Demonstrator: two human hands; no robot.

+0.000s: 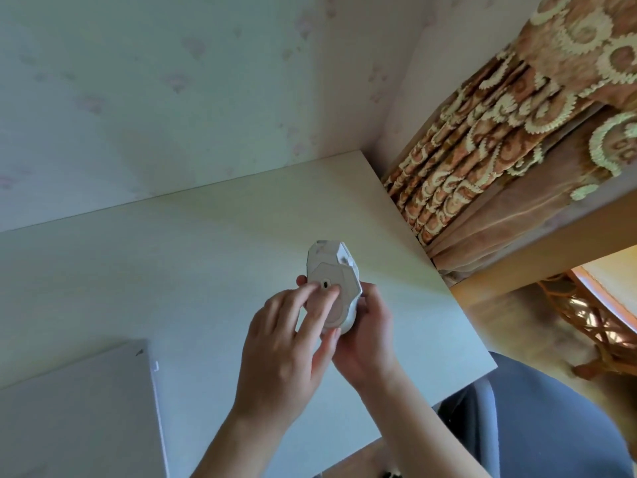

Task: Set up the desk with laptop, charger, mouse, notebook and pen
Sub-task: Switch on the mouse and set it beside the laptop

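Note:
A white angular mouse (336,267) is held above the white desk (206,243), turned so its underside faces me. My right hand (368,336) grips it from the right and below. My left hand (286,346) rests two fingertips on the underside beside the small dark sensor opening, with its thumb behind the left edge. A closed silver laptop (76,412) lies flat at the desk's near left corner. Charger, notebook and pen are out of view.
A patterned wall runs along the desk's far edge. An orange-brown curtain (510,150) hangs past the desk's right edge. A grey chair seat (537,426) sits at the bottom right, with a wicker chair (593,322) on the floor beyond.

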